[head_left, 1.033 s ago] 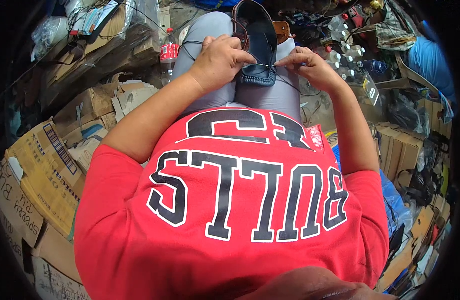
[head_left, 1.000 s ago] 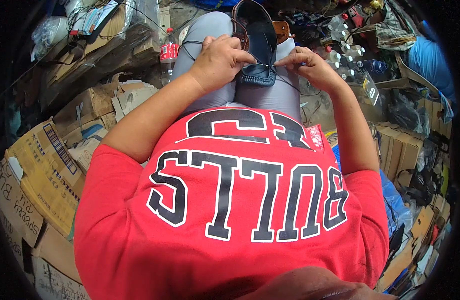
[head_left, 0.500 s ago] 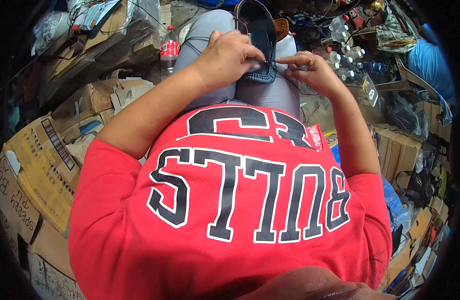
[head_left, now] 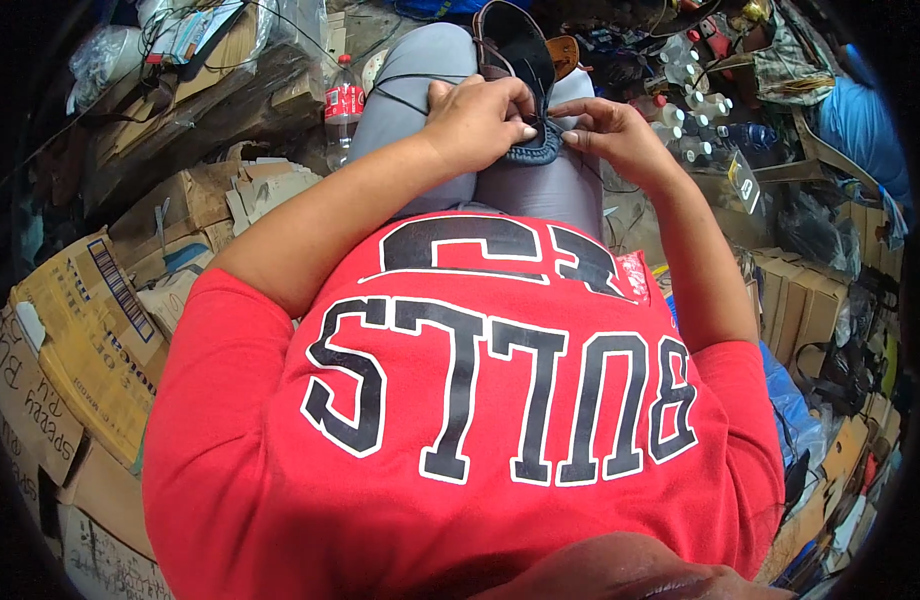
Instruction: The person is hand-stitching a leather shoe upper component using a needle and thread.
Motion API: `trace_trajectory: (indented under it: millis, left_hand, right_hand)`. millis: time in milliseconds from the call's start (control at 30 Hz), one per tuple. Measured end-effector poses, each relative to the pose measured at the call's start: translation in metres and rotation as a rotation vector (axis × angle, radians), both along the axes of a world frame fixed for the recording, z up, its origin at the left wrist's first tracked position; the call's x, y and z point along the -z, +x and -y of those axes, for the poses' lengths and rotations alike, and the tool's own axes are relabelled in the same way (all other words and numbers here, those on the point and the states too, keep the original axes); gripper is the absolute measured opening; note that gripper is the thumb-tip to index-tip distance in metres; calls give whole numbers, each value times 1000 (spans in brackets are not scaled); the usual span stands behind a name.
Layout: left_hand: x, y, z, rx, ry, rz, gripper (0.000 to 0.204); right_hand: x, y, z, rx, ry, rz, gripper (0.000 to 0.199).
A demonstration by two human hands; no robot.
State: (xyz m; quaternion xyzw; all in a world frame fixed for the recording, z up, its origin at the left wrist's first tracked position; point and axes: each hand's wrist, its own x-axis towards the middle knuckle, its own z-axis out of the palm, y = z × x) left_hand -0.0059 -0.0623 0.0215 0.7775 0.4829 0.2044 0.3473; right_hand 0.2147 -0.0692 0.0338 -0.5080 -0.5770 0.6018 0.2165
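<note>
A dark blue shoe (head_left: 533, 154) with gathered stitching round its toe rests on my grey-trousered lap, toe toward me. Its brown-edged heel end points away, and a brown leather flap (head_left: 563, 52) sticks out at its right. My left hand (head_left: 475, 122) is bent over the shoe's opening, fingers and thumb closed on the inner edge near the toe. From the right, my right hand (head_left: 615, 140) brings thumb and index finger together against the shoe's side. What lies between those fingertips is too small to make out. Black cord (head_left: 400, 92) crosses my left knee.
Left of my knee stands a red-labelled plastic bottle (head_left: 344, 105). Cardboard pieces (head_left: 85, 330) and boxes pile up on the left. Several small capped bottles (head_left: 692, 115) are on the right, near a blue bag (head_left: 855, 125) and stacked cardboard (head_left: 795, 300).
My left hand has come down and slightly right, its fingers curling further over the shoe's edge. My right thumb and fingers have drawn in closer to the shoe's side.
</note>
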Motion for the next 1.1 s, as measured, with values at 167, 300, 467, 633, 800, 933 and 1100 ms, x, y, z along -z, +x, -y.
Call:
trace_trajectory:
  millis: [167,300,467,633,800,933,1100]
  left_hand:
    - [-6,6,-7,37,-7,-54,20]
    - [-9,4,-14,107,-101,-57,21]
    - [-20,-3,-13,195,-77,-132,19]
    - [-19,-17,-10,254,305,-165,6]
    - [-26,-28,-2,232,299,-136,5]
    - [-25,-18,-8,246,108,-102,7]
    - [-18,-7,-13,260,124,-94,9]
  right_hand:
    - [-18,-6,-9,-59,9,125,23]
    - [-20,-11,-20,-142,35,178,17]
    - [-23,-17,-20,-175,49,253,9]
    - [-23,-10,-18,-194,78,121,11]
    - [-1,22,-12,-60,97,7,15]
    - [0,17,7,-51,363,191,19]
    - [-2,40,34,31,79,153,15]
